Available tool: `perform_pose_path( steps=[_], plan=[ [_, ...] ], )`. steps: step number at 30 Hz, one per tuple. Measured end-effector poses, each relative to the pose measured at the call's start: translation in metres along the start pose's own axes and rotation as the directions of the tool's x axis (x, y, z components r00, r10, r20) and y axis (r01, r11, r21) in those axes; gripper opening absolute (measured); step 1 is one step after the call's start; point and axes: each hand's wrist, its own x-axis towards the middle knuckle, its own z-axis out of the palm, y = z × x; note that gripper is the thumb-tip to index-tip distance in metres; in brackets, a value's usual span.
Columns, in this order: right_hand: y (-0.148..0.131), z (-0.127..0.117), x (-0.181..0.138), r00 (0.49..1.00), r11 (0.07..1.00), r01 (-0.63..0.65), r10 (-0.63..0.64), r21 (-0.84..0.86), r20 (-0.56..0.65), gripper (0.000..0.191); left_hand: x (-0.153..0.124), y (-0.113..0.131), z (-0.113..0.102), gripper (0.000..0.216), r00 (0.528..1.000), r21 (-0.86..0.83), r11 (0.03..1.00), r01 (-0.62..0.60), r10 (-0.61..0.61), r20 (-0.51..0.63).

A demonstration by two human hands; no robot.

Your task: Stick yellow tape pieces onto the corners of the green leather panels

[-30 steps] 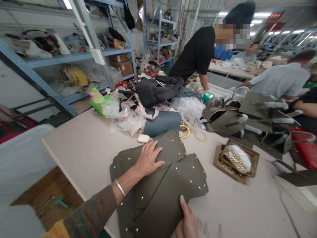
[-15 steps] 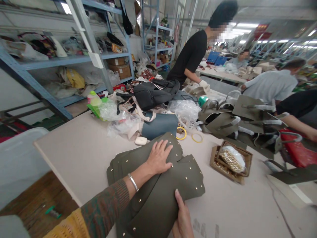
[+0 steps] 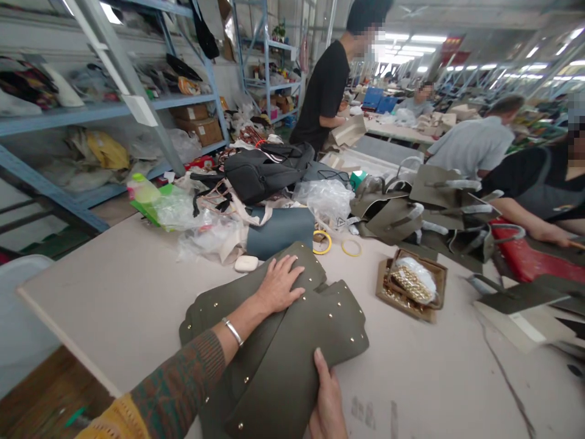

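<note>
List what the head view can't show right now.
All head view:
Left hand: palm hidden by its own back.
Right hand: wrist cut off by bottom edge.
Olive panels: count hidden by overlap; near ends cut off by bottom edge.
Cardboard tray: floor mostly hidden by plastic bag.

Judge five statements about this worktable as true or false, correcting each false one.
1. The left hand rests on the olive panels. True.
2. The right hand has its thumb over the panels' edge. True.
3. The silver bracelet is on the right wrist. False: it is on the left.
4. The cardboard box holds gold-coloured pieces. True.
5. The white case lies between the yellow rings. False: it lies left of both.
</note>
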Motion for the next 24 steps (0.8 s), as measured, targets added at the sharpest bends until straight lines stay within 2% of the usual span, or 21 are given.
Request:
perform_pose_path(
  steps=[4, 9, 13, 20, 22, 24],
  plan=[
    [0.001, 0.002, -0.004, 0.999, 1.000, -0.013, 0.014, 0.005, -0.037, 0.084, 0.001, 0.000, -0.003, 0.059, 0.999, -0.019, 0.999, -0.037, 0.037, 0.039],
    [0.001, 0.001, -0.005, 0.997, 0.999, -0.040, 0.040, 0.001, -0.065, 0.080, 0.004, -0.005, -0.013, 0.081, 0.975, -0.062, 0.995, -0.081, 0.092, 0.204],
    [0.002, 0.000, -0.006, 0.995, 0.996, -0.077, 0.079, 0.040, -0.055, 0.084, 0.005, -0.005, -0.019, 0.089, 0.958, -0.048, 0.994, -0.094, 0.103, 0.267],
    [0.003, -0.005, -0.003, 0.999, 1.000, -0.026, 0.026, 0.006, -0.045, 0.082, 0.006, -0.010, -0.023, 0.085, 0.948, -0.058, 0.994, -0.090, 0.103, 0.300],
    [0.001, -0.007, -0.003, 1.000, 1.000, -0.001, 0.001, -0.001, -0.018, 0.082, 0.000, -0.010, -0.025, 0.081, 0.961, -0.053, 0.996, -0.074, 0.085, 0.263],
    [0.001, -0.007, -0.003, 1.000, 1.000, 0.004, -0.004, -0.006, 0.000, 0.081, -0.013, -0.004, -0.026, 0.071, 0.984, -0.037, 0.998, -0.059, 0.064, 0.168]
  ],
)
